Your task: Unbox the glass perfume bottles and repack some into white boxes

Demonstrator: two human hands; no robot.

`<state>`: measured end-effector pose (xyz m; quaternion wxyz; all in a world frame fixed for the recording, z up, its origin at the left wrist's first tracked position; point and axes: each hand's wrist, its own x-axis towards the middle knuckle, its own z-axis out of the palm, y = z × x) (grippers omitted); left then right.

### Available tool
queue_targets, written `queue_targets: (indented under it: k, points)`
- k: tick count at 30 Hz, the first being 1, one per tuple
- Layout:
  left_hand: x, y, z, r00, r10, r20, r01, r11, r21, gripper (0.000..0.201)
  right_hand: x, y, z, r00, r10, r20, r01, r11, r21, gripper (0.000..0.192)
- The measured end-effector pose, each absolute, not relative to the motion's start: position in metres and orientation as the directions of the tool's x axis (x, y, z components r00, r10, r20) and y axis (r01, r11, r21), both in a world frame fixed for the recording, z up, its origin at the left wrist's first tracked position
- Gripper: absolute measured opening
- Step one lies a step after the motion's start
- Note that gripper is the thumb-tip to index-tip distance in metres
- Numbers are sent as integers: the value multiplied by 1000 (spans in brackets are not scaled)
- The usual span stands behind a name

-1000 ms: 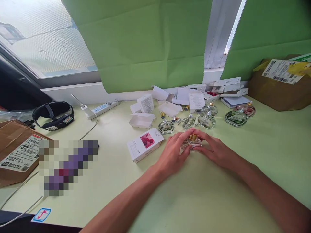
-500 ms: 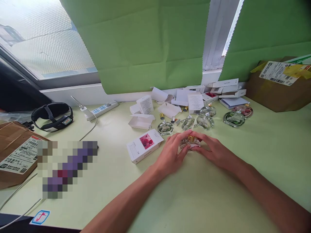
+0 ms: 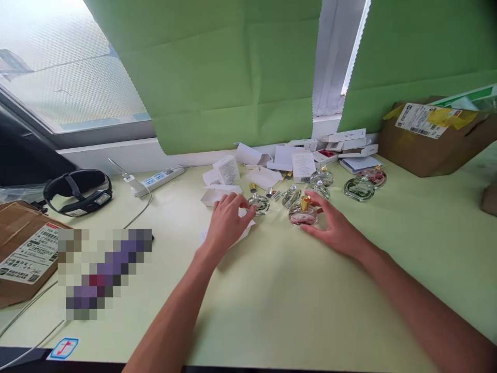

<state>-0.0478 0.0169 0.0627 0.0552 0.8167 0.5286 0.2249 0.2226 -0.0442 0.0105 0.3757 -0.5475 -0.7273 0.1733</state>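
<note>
My right hand (image 3: 334,224) has its thumb and fingers around the right side of a pink-tinted glass perfume bottle (image 3: 303,219) with a gold cap, upright on the table. My left hand (image 3: 228,221) hovers over a white perfume box (image 3: 245,234), its thumb apart from the fingers, and hides most of the box. Just beyond the left thumb lies a clear glass bottle (image 3: 260,204) with a green tint. Behind the capped bottle are more uncapped glass bottles, among them a tilted one (image 3: 291,197) and a green-tinted one (image 3: 359,188) to the right.
Opened white boxes (image 3: 262,177) and small gold caps (image 3: 252,187) lie along the window sill. Cardboard boxes stand at the back right (image 3: 423,150) and left edge (image 3: 23,259). On the left are a black head strap (image 3: 79,194), a power strip (image 3: 161,180) and a cable.
My left hand has left the perfume bottle and moved left over the white box. My right hand stays at the bottle, which has shifted slightly back and right. The view has turned slightly right.
</note>
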Motion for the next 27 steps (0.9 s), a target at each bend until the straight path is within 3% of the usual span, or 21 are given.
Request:
queue_targets:
  k: [8,11,15,19,23,27]
  points:
    - [-67,26,60,316,942,117,893,-336,300,50,224,-42,13,-52,864,501,623,420,-660,78]
    - [-74,26,56,371,929,-1,890,-355,284,61,224,-43,16,25,828,560,607,432,-667,72]
    - [-82,24,65,386,919,-77,887,-347,304,60,226,-44,22,122,792,599,587,429,-687,60]
    - [-97,19,95,495,855,-151,782,-364,507,68,235,-39,27,201,767,610,549,427,-718,53]
    - [-103,20,109,774,634,6,322,-400,858,85,238,-34,42,337,699,631,470,456,-756,40]
    - [-92,26,89,871,488,47,77,-230,970,102,217,-39,77,276,701,657,483,490,-726,21]
